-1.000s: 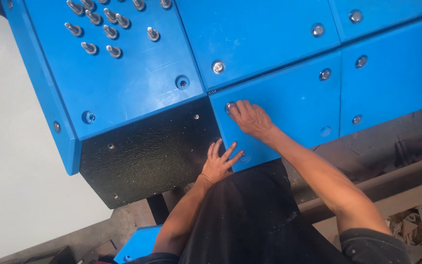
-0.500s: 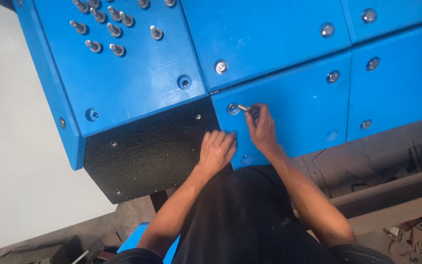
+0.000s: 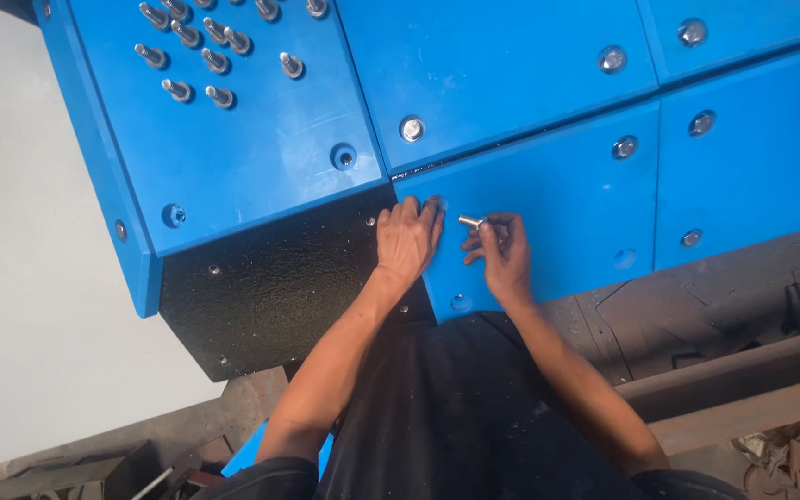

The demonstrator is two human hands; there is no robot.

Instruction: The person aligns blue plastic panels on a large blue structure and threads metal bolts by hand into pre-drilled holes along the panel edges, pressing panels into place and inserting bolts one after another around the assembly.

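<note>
Mid-frame, your left hand [image 3: 407, 239] lies flat and open on the blue panel [image 3: 548, 213] while your right hand [image 3: 504, 252] pinches a small metal bolt [image 3: 470, 222].

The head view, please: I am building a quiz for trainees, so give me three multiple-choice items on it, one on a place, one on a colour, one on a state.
1. Where does the left hand rest?
A. flat at the blue panel's upper left corner
B. on the rusty steel beam
C. on the loose bolts at top left

2. What colour is the speckled plate left of that hand?
A. red
B. black
C. white

3. What is the right hand doing?
A. lying open and empty
B. pressing flat on the panel
C. pinching a silver bolt in its fingertips

Key: 1 A, its fingers lie spread over the panel's corner; 2 B, the plate is plainly dark; 3 C, the bolt sticks out from its fingertips.
</note>
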